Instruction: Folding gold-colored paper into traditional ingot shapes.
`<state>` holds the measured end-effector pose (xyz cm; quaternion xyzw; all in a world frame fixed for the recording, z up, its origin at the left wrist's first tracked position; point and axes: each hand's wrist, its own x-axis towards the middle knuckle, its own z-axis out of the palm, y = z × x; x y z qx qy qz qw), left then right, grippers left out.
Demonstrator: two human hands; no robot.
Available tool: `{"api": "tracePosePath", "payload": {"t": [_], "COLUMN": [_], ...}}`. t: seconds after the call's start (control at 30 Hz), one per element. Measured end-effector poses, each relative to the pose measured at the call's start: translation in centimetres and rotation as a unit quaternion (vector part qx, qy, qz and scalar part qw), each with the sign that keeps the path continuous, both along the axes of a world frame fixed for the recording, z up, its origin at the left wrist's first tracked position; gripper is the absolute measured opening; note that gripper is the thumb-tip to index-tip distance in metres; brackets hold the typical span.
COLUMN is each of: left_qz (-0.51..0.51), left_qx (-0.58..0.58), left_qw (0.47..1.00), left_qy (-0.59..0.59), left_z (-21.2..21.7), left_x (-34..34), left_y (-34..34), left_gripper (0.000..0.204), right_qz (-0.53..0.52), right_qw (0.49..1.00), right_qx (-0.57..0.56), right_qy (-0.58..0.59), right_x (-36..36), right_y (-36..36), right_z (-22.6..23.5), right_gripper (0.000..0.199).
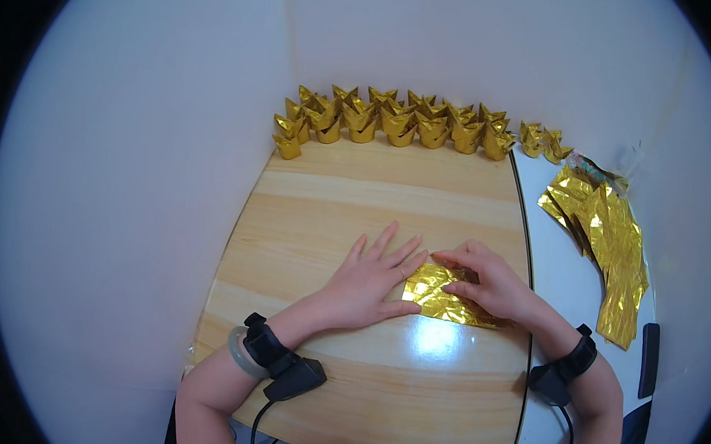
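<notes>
Near the right edge of the table (322,216), the left hand (374,279), fingers wide, touched gold foil (435,300); the right hand (489,277) curved over it, whether pinching I couldn't tell.

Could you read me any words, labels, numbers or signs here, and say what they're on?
No readable text anywhere.
Gold foil sheet at the left hand and right hand: no writing visible.
Folded gold pieces: none visible.
Plastic wrapping by the foil stack: coloured marks, too small and blurred to read.
</notes>
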<state>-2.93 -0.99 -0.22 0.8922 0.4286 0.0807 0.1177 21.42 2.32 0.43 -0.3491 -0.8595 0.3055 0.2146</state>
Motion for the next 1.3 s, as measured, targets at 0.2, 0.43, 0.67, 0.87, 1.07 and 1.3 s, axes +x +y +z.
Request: {"api": "tracePosePath", "payload": {"t": [0.2, 0.43, 0.67, 0.87, 1.07, 1.3], "left_qz": [0.036, 0.033, 0.033, 0.010, 0.005, 0.006], "left_qx": [-0.069, -0.061, -0.073, -0.091, -0.137, -0.151], "left_qw": [0.993, 0.995, 0.990, 0.988, 0.981, 0.971], "left_qy": [-0.085, -0.076, -0.113, -0.125, -0.139, -0.183], "left_z": [0.2, 0.3, 0.2, 0.0, 0.6, 0.8], "left_x": [-0.1, 0.2, 0.1, -0.3, -0.5, -0.4], "left_y": [0.3, 0.3, 0.4, 0.5, 0.6, 0.7], "left_gripper": [0.089, 0.088, 0.081, 0.052, 0.042, 0.035], "right_qz": [0.015, 0.010, 0.011, 0.024, 0.063, 0.099], "right_qw": [1.000, 0.996, 0.998, 0.997, 0.995, 0.991], "right_qx": [-0.013, 0.080, 0.055, 0.052, 0.071, 0.071], "right_qy": [-0.007, 0.027, 0.014, 0.050, 0.043, 0.055], "right_x": [0.0, -0.1, 0.0, 0.0, -0.2, 0.3], "right_y": [0.0, -0.8, -0.7, -0.6, -0.7, -0.7], "right_z": [0.3, -0.3, 0.5, 0.2, 0.7, 0.7], "right_gripper": [0.040, 0.036, 0.031, 0.020, 0.018, 0.022]}}
